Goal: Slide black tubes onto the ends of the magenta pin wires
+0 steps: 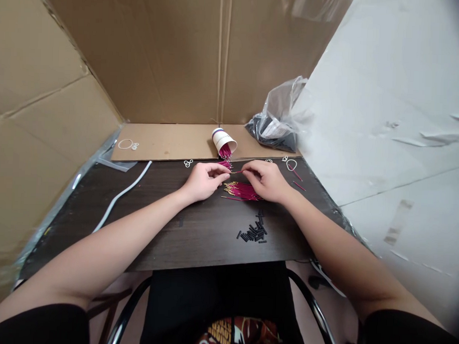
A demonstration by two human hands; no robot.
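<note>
We are resting both hands at the centre of the frame on the dark worktop [197, 236]. Our left hand [203, 181] and right hand [265, 181] are pinching one magenta pin [237, 172] between their fingers, just above the pin bundle [242, 191]. A tipped paper cup [223, 141] is lying beyond; black sleeves [254, 232] are lying nearer.

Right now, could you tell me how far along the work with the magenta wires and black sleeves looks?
A bundle of magenta wires already lies gathered on the dark table. In hand: the left hand and right hand pinch a single wire between them. Left: more wires spill from the tipped paper cup, a pile of black sleeves sits untouched, and a bag holds more.
</note>
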